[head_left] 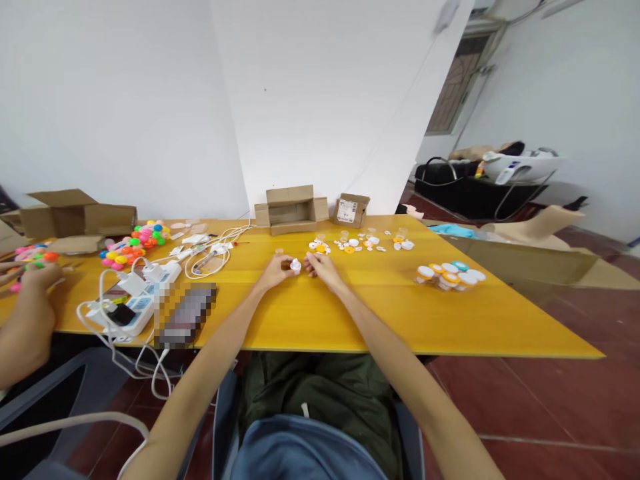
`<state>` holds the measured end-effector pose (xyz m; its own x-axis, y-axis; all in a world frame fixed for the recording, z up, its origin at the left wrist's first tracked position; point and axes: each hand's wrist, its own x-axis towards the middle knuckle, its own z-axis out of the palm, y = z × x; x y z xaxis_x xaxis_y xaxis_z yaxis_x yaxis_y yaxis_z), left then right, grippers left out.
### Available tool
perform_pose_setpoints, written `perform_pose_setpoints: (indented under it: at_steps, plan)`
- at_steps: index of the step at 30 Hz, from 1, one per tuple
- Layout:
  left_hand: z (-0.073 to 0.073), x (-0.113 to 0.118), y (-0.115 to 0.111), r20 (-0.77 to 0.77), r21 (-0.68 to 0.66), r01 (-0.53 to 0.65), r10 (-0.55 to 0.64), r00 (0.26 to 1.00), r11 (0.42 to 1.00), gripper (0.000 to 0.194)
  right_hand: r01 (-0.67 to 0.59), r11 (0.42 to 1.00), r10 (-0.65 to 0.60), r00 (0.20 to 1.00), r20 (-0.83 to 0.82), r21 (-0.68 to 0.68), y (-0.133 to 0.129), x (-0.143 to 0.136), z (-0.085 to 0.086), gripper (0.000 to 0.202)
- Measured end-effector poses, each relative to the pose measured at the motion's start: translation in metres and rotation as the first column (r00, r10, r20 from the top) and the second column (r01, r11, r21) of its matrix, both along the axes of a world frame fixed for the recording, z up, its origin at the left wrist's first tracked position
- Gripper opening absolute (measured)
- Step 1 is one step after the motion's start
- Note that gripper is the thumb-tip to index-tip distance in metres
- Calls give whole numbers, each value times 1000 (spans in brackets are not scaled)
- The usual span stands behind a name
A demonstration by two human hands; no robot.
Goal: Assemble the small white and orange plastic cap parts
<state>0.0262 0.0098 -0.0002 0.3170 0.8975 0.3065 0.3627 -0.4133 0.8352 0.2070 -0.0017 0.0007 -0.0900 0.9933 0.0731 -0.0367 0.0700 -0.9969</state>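
My left hand (276, 272) is closed on a small white piece (295, 265) above the middle of the yellow table (310, 320). Just right of that piece is my right hand (320, 268), its fingers curled together; whether something small is between them is hidden. A clear round cup, partly seen, stands behind my left hand. Beyond my right hand lie white and orange small parts (349, 250) and several clear cups (344, 236).
Capped jars (450, 275) are grouped at the right. An open cardboard box (293, 212) and a smaller box (351, 211) stand at the back. At left are a power strip (145, 303), cables, a phone (187, 315), colourful balls (135, 247) and another person's hand (37, 287).
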Motion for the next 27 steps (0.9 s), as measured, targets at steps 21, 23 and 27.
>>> perform_pose_setpoints:
  at_steps: [21, 23, 27]
  plan:
    - [6, -13, 2, -5, 79, -5, 5, 1000, 997, 26, -27, 984, -20, 966, 259, 178, 16, 8, -18, 10]
    - [7, -18, 5, 34, 111, -86, 83, 996, 990, 21, -17, 974, -47, 960, 276, 224, 17, 8, -19, 5]
    - [3, -26, 14, 34, 230, -236, 234, 972, 944, 32, -63, 942, -57, 939, 340, 331, 16, 4, -20, 18]
